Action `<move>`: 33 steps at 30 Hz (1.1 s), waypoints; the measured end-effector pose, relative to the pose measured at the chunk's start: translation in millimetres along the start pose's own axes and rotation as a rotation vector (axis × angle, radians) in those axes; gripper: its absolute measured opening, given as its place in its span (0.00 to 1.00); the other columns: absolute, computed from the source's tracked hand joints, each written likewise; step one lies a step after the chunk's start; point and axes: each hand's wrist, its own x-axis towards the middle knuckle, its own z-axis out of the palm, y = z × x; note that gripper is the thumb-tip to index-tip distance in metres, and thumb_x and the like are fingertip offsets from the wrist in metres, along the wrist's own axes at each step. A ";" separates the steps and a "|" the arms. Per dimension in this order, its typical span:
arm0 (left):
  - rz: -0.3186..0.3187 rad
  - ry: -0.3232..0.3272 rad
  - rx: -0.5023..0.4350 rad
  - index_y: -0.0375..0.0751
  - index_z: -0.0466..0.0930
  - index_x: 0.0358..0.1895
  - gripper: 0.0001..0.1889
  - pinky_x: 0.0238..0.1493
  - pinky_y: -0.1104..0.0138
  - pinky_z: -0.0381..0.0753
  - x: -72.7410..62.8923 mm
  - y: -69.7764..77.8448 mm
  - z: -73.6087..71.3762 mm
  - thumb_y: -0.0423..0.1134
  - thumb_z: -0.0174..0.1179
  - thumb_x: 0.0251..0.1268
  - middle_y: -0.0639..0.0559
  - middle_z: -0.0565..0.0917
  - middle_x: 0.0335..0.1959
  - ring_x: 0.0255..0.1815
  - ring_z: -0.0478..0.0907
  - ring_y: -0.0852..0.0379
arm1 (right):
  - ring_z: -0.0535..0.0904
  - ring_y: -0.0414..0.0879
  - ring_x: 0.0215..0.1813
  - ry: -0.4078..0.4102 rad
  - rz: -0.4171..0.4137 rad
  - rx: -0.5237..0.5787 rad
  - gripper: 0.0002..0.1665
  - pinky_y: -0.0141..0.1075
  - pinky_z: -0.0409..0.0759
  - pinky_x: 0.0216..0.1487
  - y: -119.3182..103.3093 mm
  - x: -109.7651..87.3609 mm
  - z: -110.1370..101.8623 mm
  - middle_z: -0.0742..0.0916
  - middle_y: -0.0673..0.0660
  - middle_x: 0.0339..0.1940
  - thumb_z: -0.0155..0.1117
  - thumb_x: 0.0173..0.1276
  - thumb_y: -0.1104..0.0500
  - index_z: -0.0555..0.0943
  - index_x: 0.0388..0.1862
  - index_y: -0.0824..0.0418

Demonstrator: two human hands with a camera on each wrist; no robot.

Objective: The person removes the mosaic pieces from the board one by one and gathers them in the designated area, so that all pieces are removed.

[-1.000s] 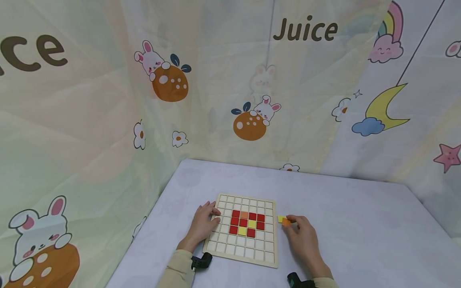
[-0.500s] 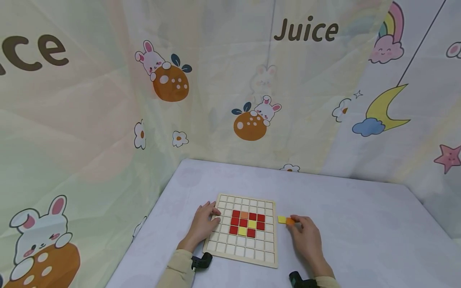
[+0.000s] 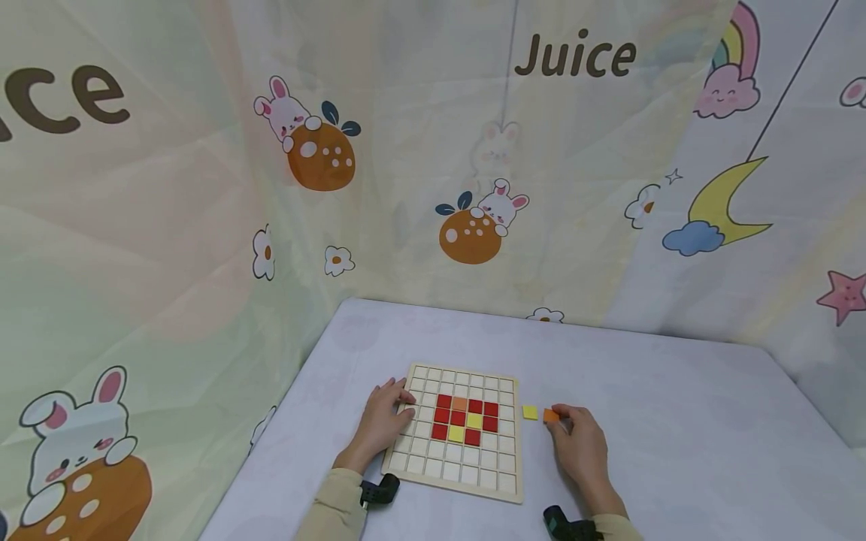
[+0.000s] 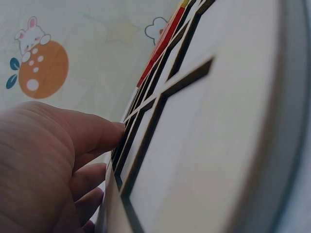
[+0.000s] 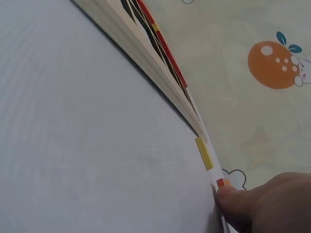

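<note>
So, L hand (image 3: 382, 417) loosely spread at L edge of board (image 3: 452, 452), R hand (image 3: 579, 447) opp. w/ orange tile (image 3: 551, 415) in fingertip pinch

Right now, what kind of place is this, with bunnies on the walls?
Probably an indoor play or activity corner: the walls have bunny pictures, and the table has a grid board with coloured tiles.
</note>
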 end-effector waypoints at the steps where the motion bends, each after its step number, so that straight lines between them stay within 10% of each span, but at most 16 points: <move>1: 0.002 0.001 0.000 0.45 0.80 0.37 0.05 0.76 0.45 0.46 -0.1 -0.1 -0.1 0.31 0.63 0.61 0.38 0.72 0.68 0.74 0.59 0.38 | 0.77 0.59 0.51 0.005 -0.004 -0.002 0.16 0.55 0.77 0.51 0.3 0.0 0.4 0.81 0.66 0.49 0.65 0.65 0.66 0.81 0.51 0.68; 33: -0.010 0.002 -0.002 0.45 0.81 0.37 0.05 0.77 0.46 0.47 -1.7 2.8 -0.8 0.32 0.64 0.60 0.38 0.72 0.67 0.74 0.59 0.39 | 0.76 0.61 0.53 0.002 0.023 -0.033 0.16 0.56 0.76 0.55 -0.7 2.7 5.8 0.80 0.65 0.49 0.65 0.64 0.67 0.81 0.51 0.68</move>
